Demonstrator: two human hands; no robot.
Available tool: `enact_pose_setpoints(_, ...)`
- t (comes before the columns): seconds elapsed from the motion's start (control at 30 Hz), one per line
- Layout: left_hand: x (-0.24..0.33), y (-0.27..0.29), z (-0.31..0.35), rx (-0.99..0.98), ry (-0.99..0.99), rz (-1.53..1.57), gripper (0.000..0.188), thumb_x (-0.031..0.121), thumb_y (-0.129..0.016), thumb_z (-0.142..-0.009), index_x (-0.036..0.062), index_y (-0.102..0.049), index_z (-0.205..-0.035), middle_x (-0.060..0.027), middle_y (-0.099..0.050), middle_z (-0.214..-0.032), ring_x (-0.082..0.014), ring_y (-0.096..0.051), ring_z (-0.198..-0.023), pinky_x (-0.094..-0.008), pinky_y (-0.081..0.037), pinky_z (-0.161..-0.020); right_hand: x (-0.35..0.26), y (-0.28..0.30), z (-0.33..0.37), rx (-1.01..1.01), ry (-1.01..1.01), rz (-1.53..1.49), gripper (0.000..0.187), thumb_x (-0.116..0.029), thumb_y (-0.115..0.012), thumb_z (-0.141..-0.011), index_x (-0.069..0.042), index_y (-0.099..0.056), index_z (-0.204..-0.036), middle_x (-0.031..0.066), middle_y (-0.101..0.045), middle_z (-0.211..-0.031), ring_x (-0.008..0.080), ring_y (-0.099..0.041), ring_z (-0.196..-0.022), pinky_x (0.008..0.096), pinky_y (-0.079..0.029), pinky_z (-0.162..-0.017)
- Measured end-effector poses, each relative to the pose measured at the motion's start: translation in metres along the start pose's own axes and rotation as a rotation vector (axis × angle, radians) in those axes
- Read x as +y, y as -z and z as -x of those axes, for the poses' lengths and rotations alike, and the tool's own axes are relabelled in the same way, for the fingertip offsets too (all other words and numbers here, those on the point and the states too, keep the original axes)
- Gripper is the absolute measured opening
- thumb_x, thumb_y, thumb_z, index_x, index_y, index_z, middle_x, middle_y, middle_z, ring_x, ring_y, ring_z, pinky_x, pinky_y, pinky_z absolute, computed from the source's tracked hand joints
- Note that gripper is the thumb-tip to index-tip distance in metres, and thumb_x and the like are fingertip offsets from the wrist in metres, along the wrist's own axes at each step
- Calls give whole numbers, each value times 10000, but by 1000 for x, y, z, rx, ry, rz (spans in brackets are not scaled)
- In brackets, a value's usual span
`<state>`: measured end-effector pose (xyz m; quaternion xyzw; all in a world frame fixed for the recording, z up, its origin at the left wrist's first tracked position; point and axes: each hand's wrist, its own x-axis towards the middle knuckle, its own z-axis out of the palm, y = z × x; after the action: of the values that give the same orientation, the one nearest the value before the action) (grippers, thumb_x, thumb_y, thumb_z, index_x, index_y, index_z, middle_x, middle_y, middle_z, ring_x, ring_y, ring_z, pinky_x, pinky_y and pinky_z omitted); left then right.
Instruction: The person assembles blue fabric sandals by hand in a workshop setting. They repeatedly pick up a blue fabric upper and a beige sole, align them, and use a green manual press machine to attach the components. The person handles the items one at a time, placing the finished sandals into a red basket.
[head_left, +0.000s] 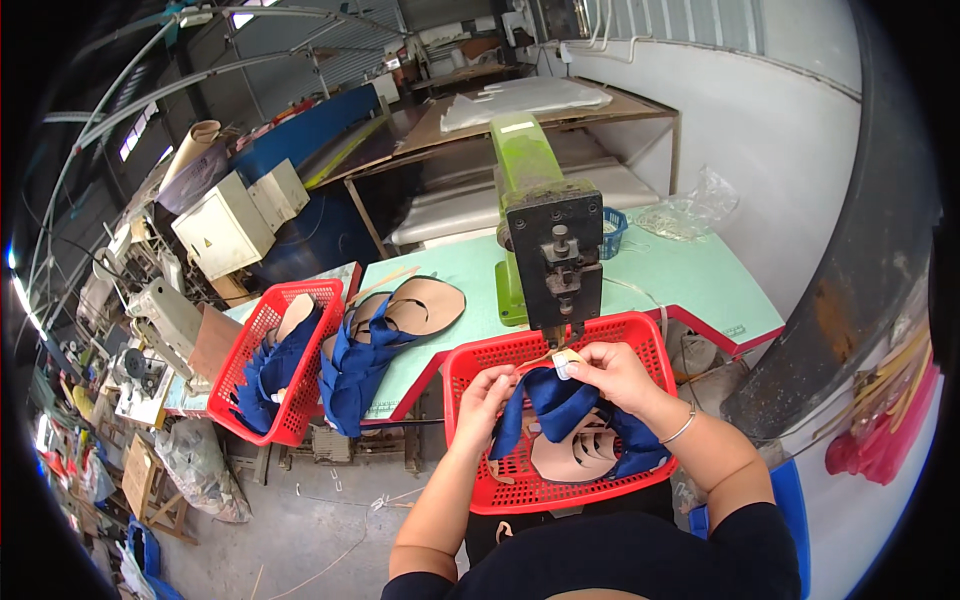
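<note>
My right hand point(612, 374) pinches the pale end of a blue strap point(560, 398) just under the head of a green press machine point(548, 240). My left hand point(487, 390) grips the same blue strap lower down on its left side. The strap belongs to a tan sandal sole point(572, 455) that lies in a red plastic basket point(650, 340) on my lap, below both hands.
A second red basket point(250, 345) at the left holds more blue-strapped soles, and a pile of them point(385, 330) lies on the light green table point(690, 275). A small blue basket point(612, 230) stands behind the machine. Sewing machines and cabinets fill the far left.
</note>
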<state>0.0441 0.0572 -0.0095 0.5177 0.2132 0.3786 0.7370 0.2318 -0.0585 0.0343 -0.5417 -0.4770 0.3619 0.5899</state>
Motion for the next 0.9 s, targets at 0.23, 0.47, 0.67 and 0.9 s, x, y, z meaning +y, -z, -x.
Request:
enact_pose_setpoints(0.23,4,-10,-8,-189,7,-195,257,155,-583,-874,-3,-550,-1074,-80,-625,-938,-139,-604,-836,-274,-488,-780,4,4,3,33,-23,-190,148,-139,-636,-836,7,-632,-861,1,-620,-769,40,-529,-683,196,-430,-620)
enact_pose_setpoints(0.47,8,-10,-3,-140,17,-165,228,128,-600,-860,-7,-569,-1041,-67,-618,-891,-119,-581,-798,-254,-473,-750,9,-1,1,28,-13,-228,158,-145,-636,-837,12,-628,-853,-2,-614,-763,42,-531,-682,198,-435,-623)
enact_pose_setpoints(0.67,4,-5,2,-115,20,-129,226,135,-608,-853,0,-584,-1032,-60,-617,-909,-129,-593,-842,-261,-475,-767,3,-6,-2,-14,-41,-120,162,-153,-637,-837,7,-635,-861,-1,-616,-752,44,-532,-667,198,-434,-604)
enact_pose_setpoints(0.9,19,-32,-16,-244,-147,-454,165,125,-596,-855,-1,-627,-958,-46,-618,-927,-112,-560,-875,-264,-440,-801,-32,21,-17,-257,-125,246,206,-195,-639,-832,0,-658,-896,-5,-628,-760,36,-521,-686,208,-434,-623)
